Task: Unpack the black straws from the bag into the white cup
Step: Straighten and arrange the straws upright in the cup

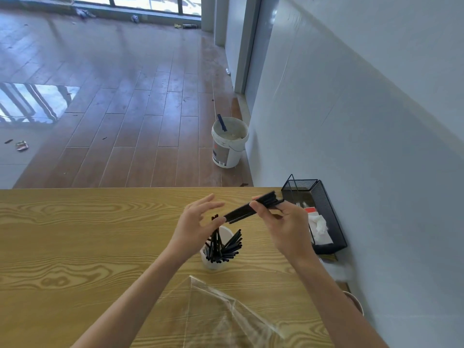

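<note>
1. A small bundle of black straws [251, 208] — thin, matte, straight — lies tilted in the air above the table, its far-right end higher than its near-left end.
2. The right hand [281, 222] pinches the bundle between thumb and fingers near its right end.
3. The left hand [198, 219] hovers just left of the bundle's lower end, fingers spread wide and curled, gripping nothing.
4. Below the hands stands the white cup [213, 257], round and smooth, with more black straws fanned out inside.
5. A clear, glossy plastic bag [213, 312] lies crumpled flat on the near part of the wood-grain table [75, 234].
6. At the right edge sits a black wire-mesh tray [324, 209] holding white tissue.
</note>
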